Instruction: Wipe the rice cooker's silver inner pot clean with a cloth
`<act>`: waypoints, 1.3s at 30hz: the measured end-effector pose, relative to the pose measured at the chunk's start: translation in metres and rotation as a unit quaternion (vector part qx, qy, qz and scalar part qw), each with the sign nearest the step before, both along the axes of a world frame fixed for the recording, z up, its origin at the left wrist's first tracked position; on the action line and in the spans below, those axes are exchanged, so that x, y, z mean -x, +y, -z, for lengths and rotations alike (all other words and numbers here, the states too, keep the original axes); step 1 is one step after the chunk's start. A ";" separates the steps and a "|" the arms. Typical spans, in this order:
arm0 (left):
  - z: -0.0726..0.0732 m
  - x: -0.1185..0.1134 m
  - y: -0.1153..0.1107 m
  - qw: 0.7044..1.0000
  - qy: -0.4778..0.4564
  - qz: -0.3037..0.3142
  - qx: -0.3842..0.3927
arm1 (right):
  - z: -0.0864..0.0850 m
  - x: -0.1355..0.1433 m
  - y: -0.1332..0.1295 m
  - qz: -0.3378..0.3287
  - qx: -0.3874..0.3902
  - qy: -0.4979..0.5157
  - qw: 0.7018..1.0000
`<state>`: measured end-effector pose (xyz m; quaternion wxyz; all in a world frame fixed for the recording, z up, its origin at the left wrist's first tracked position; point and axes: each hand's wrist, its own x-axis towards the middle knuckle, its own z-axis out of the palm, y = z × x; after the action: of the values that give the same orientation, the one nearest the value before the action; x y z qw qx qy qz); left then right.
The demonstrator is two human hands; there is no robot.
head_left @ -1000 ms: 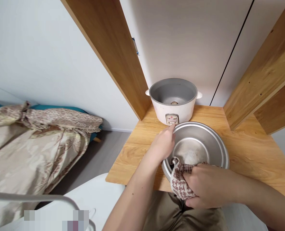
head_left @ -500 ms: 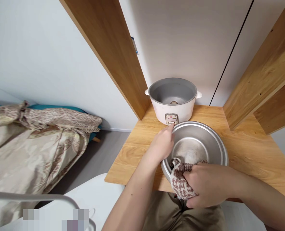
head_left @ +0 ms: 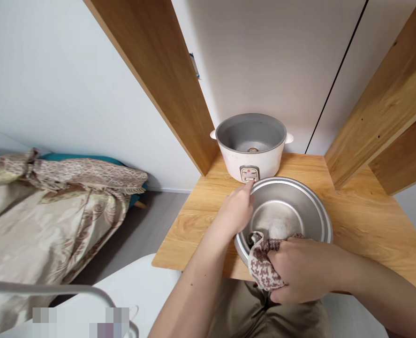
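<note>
A round silver metal pot [head_left: 306, 206] sits at the front of the wooden table, its inside facing up. At its left rim my left hand [head_left: 238, 209] is closed on the edge, with the index finger reaching forward along it near the cooker's switch. My right hand [head_left: 295, 270] is closed around a brown-and-white patterned cloth [head_left: 264, 267], pressed at the pot's near side. Part of the cloth lies inside the pot, and some hangs over the near rim. Just behind stands a white rice cooker body [head_left: 225, 159], lidless, its grey interior showing a round centre piece.
The wooden table [head_left: 362, 225] has upright wooden posts [head_left: 158, 80] on both sides and a pale wall behind. To the left is a bed with a patterned cover [head_left: 63, 216]. A white chair [head_left: 140, 281] stands at lower left.
The whole view has shifted very slightly. Both hands, the cloth and the pot hold nearly the same places.
</note>
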<state>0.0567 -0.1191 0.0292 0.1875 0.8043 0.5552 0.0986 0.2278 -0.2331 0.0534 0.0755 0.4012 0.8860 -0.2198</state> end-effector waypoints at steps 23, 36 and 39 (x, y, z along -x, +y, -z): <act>0.001 0.001 0.000 1.000 -0.009 -0.001 0.001 | -0.003 0.002 -0.002 -0.034 -0.048 -0.037 0.998; 0.000 0.000 -0.001 1.000 -0.011 -0.009 0.004 | 0.001 0.000 0.000 -0.017 -0.009 0.040 0.999; -0.001 0.000 -0.001 1.000 -0.015 -0.010 0.002 | -0.001 -0.001 0.001 0.001 -0.005 0.049 0.999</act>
<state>0.0570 -0.1197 0.0304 0.1967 0.7969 0.5602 0.1113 0.2289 -0.2320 0.0542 0.0297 0.3909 0.8894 -0.2350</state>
